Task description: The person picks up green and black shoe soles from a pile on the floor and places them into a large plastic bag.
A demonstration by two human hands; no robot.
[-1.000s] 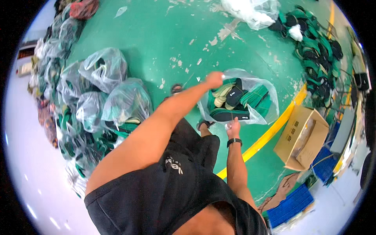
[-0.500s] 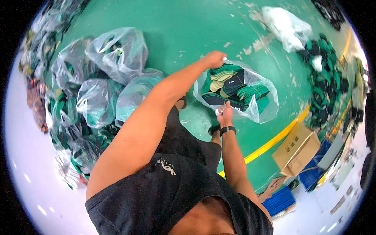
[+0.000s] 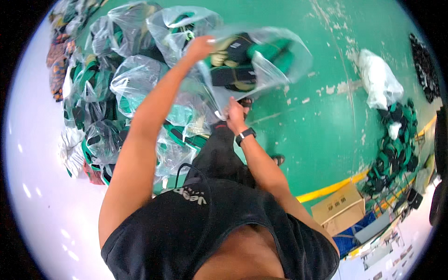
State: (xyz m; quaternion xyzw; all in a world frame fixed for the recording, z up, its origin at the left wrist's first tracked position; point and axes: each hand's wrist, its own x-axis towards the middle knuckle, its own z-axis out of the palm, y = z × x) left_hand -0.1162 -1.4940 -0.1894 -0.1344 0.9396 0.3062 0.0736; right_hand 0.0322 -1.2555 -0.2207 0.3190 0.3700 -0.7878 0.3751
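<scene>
A clear plastic bag (image 3: pixel 301 53) hangs tilted between my two hands, its mouth toward me. Inside lie stacked, curved flat pieces (image 3: pixel 240 46) in black, green and tan; motion blurs them, and I cannot tell their kind. My left hand (image 3: pixel 200 48) is closed on the bag's rim at its left side. Lower down, my right hand (image 3: pixel 235 114), with a dark watch on the wrist, pinches the near edge of the rim. The bag is beside several other filled bags.
Several filled clear bags (image 3: pixel 135 79) crowd the floor on the left. On the right lie a white plastic bundle (image 3: pixel 378 79) and a heap of green and black pieces (image 3: pixel 394 144). An open cardboard box (image 3: pixel 340 210) stands near a yellow floor line (image 3: pixel 326 190).
Both hands have carried the bag leftward, toward the other filled bags. My view has turned and my legs have shifted. Both hands keep their hold on the rim.
</scene>
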